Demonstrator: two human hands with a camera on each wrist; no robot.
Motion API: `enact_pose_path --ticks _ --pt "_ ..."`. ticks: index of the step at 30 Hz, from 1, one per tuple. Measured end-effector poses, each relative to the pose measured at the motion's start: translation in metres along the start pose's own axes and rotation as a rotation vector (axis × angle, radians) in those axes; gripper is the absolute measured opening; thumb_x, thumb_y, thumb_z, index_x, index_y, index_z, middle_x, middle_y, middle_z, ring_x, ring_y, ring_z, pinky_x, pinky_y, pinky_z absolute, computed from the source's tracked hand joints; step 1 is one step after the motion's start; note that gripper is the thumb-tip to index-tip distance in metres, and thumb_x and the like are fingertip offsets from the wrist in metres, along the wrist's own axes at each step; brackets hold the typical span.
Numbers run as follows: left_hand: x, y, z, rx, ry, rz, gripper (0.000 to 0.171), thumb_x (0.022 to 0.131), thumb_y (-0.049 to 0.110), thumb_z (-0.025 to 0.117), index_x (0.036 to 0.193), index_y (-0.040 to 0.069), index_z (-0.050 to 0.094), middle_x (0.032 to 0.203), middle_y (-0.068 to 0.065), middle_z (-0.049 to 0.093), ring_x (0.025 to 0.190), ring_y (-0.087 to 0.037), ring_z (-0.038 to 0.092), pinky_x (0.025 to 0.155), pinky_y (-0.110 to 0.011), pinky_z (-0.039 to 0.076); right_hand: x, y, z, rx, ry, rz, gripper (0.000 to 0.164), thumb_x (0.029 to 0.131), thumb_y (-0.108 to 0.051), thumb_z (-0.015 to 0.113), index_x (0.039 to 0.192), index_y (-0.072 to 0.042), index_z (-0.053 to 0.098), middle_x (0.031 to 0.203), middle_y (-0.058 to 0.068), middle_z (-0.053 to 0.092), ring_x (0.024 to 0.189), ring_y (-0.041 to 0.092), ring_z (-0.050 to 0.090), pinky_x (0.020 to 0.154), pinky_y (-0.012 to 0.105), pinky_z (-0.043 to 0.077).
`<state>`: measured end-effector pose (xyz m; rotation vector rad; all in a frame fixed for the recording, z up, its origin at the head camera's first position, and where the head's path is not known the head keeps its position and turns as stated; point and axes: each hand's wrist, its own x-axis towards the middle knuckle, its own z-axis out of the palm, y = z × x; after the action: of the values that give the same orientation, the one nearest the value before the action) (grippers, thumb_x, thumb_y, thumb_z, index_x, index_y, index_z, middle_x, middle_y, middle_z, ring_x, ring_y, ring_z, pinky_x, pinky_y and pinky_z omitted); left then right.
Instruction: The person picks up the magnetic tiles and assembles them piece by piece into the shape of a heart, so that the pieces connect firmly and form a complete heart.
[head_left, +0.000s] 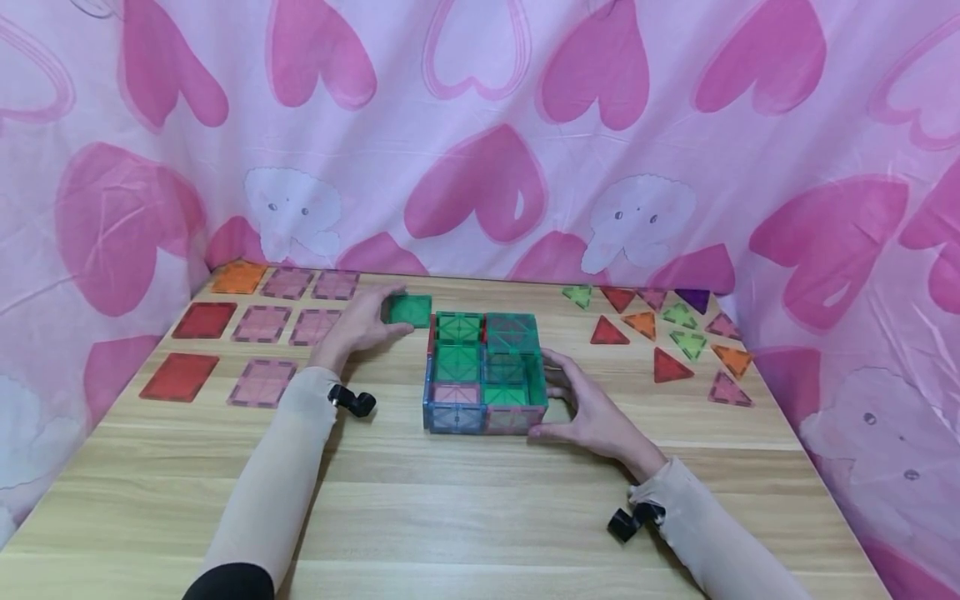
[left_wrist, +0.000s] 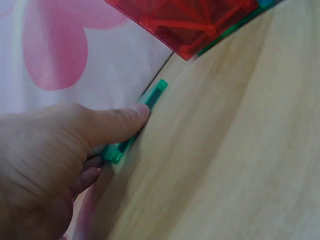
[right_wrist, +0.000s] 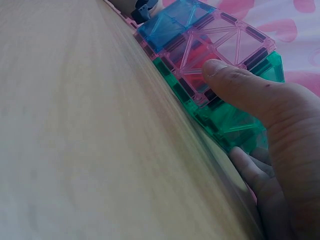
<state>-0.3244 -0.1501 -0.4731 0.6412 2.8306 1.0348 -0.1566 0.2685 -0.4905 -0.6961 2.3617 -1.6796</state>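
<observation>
My left hand [head_left: 360, 323] pinches a green square magnetic tile [head_left: 410, 311] by its edge, just beyond the back left corner of a box built of magnetic tiles [head_left: 459, 363]. In the left wrist view the thumb lies on this green tile [left_wrist: 159, 92], with fingers beneath it; a red tile [left_wrist: 187, 25] of the box stands apart from it. At the box's right side, my right hand [head_left: 588, 408] holds the front corner. Its thumb [right_wrist: 235, 80] rests on a pink front tile [right_wrist: 220, 40], and other fingers touch the green side [right_wrist: 240, 127]. Some fingertips are hidden.
Pink square tiles [head_left: 261, 323], red squares [head_left: 180, 377] and an orange square [head_left: 238, 277] lie in rows at the left. Several triangle tiles [head_left: 609, 331] are scattered at the back right. A heart-patterned curtain [head_left: 480, 183] borders the wooden table [head_left: 480, 517].
</observation>
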Motion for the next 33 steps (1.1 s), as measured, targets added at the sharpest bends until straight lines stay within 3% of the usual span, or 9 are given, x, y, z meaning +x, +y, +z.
enact_pose_path --ticks 4,8,14,19,24,33 --pt "-0.001 0.003 -0.002 -0.059 0.063 -0.045 0.082 0.088 0.038 0.097 0.156 0.008 0.063 0.153 -0.016 0.065 0.135 -0.037 0.06 0.116 -0.055 0.05 0.0 0.001 -0.001 0.001 0.0 0.001 0.119 0.081 -0.019 0.103 0.174 -0.034 0.029 0.17 0.009 0.048 0.152 0.03 0.054 0.119 0.026 0.05" --pt "-0.006 0.017 -0.012 -0.156 0.119 -0.064 0.08 0.083 0.047 0.099 0.149 0.015 0.069 0.141 -0.008 0.07 0.123 -0.032 0.063 0.105 -0.054 0.055 -0.001 0.001 -0.001 -0.008 0.001 0.004 0.119 0.082 -0.021 0.103 0.174 -0.034 0.029 0.17 0.008 0.048 0.151 0.03 0.055 0.119 0.026 0.049" --pt "-0.013 0.061 -0.026 -0.252 0.099 0.084 0.078 0.079 0.048 0.103 0.145 0.02 0.072 0.141 0.004 0.072 0.128 -0.027 0.06 0.109 -0.062 0.053 -0.001 0.002 -0.002 -0.035 0.003 0.001 0.119 0.083 -0.021 0.102 0.175 -0.034 0.028 0.17 0.008 0.049 0.151 0.028 0.055 0.118 0.026 0.05" --pt "-0.017 0.089 -0.02 -0.186 0.03 0.183 0.079 0.078 0.048 0.103 0.145 0.02 0.072 0.139 0.007 0.073 0.129 -0.028 0.059 0.109 -0.057 0.053 -0.001 0.002 0.0 -0.013 -0.001 -0.002 0.118 0.083 -0.02 0.102 0.174 -0.034 0.029 0.17 0.009 0.048 0.151 0.029 0.055 0.118 0.027 0.05" --pt "-0.019 0.094 -0.007 -0.133 -0.055 0.2 0.081 0.08 0.049 0.101 0.147 0.018 0.07 0.141 0.003 0.072 0.132 -0.03 0.059 0.113 -0.061 0.052 -0.001 0.002 0.002 0.004 -0.003 0.011 0.118 0.083 -0.021 0.102 0.174 -0.035 0.029 0.17 0.009 0.048 0.149 0.028 0.057 0.118 0.025 0.049" --pt "-0.021 0.092 0.007 -0.091 -0.007 0.241 0.08 0.083 0.058 0.097 0.148 0.02 0.069 0.147 0.001 0.069 0.141 -0.024 0.057 0.122 -0.059 0.046 0.0 0.0 0.0 -0.033 0.003 -0.012 0.118 0.083 -0.019 0.101 0.174 -0.033 0.028 0.17 0.009 0.049 0.151 0.031 0.055 0.118 0.026 0.05"
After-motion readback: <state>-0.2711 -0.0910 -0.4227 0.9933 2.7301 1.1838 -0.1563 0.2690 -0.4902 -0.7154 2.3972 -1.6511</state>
